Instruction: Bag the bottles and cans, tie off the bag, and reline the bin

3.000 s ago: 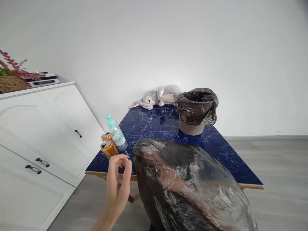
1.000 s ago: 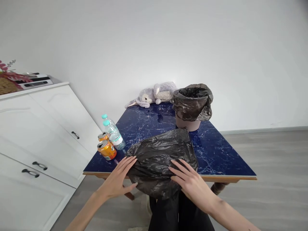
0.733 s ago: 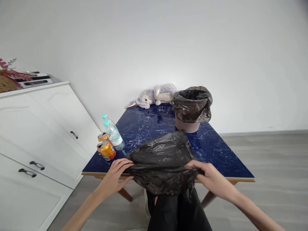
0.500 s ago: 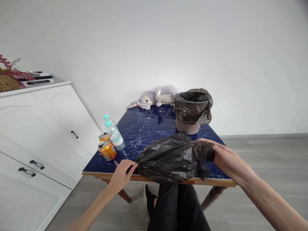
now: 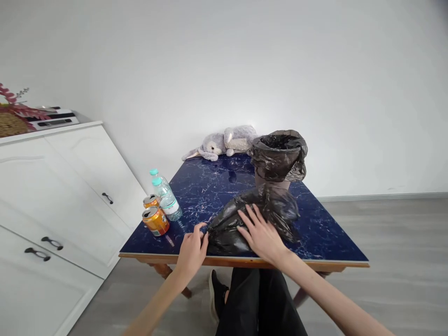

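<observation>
A loose black plastic bag (image 5: 231,238) lies crumpled along the front of the blue marbled table (image 5: 206,191). My left hand (image 5: 192,245) pinches its gathered left end between thumb and fingers. Palm down, my right hand (image 5: 264,233) rests on the middle of the bag with its fingers spread. Just behind the bag stands a bin (image 5: 259,177), its rim covered by a black bin liner (image 5: 278,161) folded over the outside. The bag's far edge overlaps the bin's base in the view.
Two orange cans (image 5: 156,221) and two clear bottles (image 5: 170,201) with turquoise caps stand at the table's left edge. A grey plush rabbit (image 5: 213,144) lies at the back against the wall. A white cabinet (image 5: 73,177) stands on the left.
My right hand has let go of the bag's right end and moved left onto its middle, fingers spread. The bag has settled flatter onto the table. My left hand still pinches its end.
</observation>
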Demonstrator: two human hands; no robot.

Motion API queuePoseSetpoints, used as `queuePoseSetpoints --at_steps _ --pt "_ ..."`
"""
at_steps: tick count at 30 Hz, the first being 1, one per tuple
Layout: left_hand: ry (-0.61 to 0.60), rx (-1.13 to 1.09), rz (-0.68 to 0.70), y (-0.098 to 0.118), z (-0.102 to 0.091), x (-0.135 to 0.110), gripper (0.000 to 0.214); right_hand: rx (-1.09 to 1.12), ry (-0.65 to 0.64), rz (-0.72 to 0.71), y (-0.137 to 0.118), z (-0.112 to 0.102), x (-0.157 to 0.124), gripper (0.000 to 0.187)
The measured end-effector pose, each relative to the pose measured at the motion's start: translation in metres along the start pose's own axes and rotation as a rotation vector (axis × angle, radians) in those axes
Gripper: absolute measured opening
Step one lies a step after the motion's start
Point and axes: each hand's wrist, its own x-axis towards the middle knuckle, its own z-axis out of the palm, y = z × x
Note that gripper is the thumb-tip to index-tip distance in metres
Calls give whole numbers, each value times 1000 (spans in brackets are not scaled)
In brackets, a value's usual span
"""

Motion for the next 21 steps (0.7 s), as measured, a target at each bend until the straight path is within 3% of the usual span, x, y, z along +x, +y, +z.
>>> queuePoseSetpoints --at_steps 2,4,9,12,15,18,21 --pt "18 70 27 -8 -1 -2 29 -22 -84 142 25 21 12 61" --pt "52 153 41 -14 -4 -6 27 -42 -101 195 46 35 16 64" --pt "199 281 0 -20 -8 -17 30 3 6 176 70 44 8 64" --pt "217 232 -54 -19 -7 -21 34 81 96 129 56 30 -2 63" --pt "154 92 -75 -8 -10 -20 35 198 56 -121 21 8 -18 67" --pt "-4 -209 -137 21 -23 -19 34 255 -6 -311 -18 -7 -33 95" --pt "-202 -534 -263 58 -46 -21 37 340 28 -294 -42 -11 -37 98"
